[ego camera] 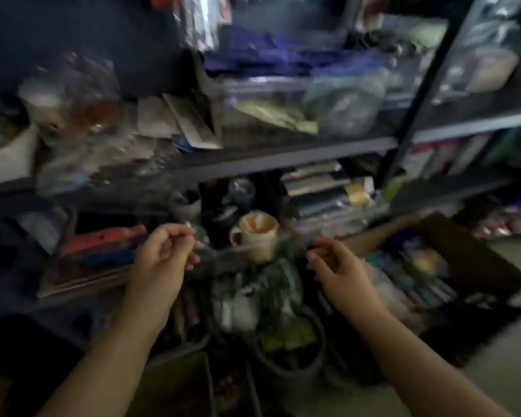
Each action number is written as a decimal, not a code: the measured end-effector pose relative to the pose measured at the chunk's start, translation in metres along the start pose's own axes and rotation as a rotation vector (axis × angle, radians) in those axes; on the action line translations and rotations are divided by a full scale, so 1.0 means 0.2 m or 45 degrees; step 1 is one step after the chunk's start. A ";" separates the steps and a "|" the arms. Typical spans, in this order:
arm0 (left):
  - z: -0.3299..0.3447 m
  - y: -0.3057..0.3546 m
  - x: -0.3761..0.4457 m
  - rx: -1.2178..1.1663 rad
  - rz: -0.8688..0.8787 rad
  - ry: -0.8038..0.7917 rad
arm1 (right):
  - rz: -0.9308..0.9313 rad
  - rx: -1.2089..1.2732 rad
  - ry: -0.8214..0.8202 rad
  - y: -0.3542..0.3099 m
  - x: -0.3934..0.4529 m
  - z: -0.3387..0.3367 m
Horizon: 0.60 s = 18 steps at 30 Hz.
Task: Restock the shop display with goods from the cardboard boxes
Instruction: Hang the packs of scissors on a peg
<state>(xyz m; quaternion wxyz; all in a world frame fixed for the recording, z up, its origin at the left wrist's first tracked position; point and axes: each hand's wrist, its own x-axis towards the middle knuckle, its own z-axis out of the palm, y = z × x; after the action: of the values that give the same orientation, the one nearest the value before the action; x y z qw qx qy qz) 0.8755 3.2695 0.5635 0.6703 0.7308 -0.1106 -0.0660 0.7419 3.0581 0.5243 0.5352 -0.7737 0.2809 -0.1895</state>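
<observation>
Clear plastic, thin and shiny, seems to stretch between my two hands, but the picture is blurred and I cannot say what kind of package it is. My left hand (166, 248) is raised in front of the lower shelf, with its fingers curled and the thumb and forefinger pinching a small shiny edge of this clear wrapping (241, 245). My right hand (333, 263) is at about the same height, a little to the right, and its fingers are also curled, pinching the other end of the wrapping. Behind the wrapping, between my hands, stands a cream mug (257, 236) with something orange-brown inside; it stands among dark goods on the low part of the display. On the shelf above it sits a clear plastic tub (268, 115) with green and yellow packets inside, and blue packages lie on top of it. Left of my left hand I see a red and blue flat pack (103, 245). To the right, on the floor, an open cardboard box (475, 254) holds colourful packets. Below my hands stands a round grey bucket (295, 371) filled with green things.
</observation>
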 end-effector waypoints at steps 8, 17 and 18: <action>0.51 -0.41 -0.35 0.108 -0.402 -0.457 | 0.516 -0.048 0.404 0.59 -0.50 -0.43; 0.90 -0.47 -0.45 0.188 -0.507 -0.605 | 0.569 -0.064 0.518 0.69 -0.43 -0.79; 0.94 -0.48 -0.45 0.193 -0.511 -0.605 | 0.566 -0.059 0.515 0.71 -0.38 -0.83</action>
<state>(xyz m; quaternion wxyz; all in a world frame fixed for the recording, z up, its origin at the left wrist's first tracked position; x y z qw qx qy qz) 0.7500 3.1173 0.4466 0.5429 0.7501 -0.1222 -0.3572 0.5518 2.9493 0.4516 0.4791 -0.6519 0.5484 -0.2116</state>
